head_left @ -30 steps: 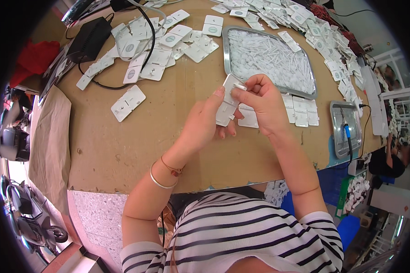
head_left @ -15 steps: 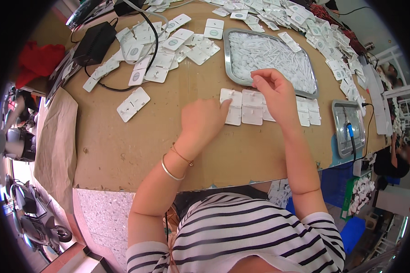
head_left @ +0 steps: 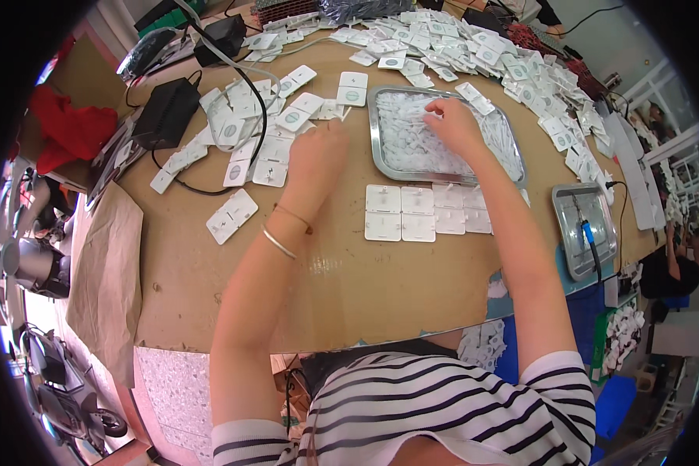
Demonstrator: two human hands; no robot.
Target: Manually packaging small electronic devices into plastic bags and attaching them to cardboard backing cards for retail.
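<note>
This seems the picking-up step: the left hand (head_left: 319, 152) is curled beside loose white panels (head_left: 293, 118), the right hand (head_left: 452, 124) has thumb and forefinger close together above small white parts (head_left: 402, 138) in a metal tray (head_left: 412, 175), whether either pinches something I cannot tell, and careful pinching seems needed next.

Shiny metal tray (head_left: 376, 140), smooth plastic plates (head_left: 383, 199); cardboard-like tabletop (head_left: 342, 303), creased matt paper (head_left: 105, 287), rumpled cloth (head_left: 70, 130)
</note>
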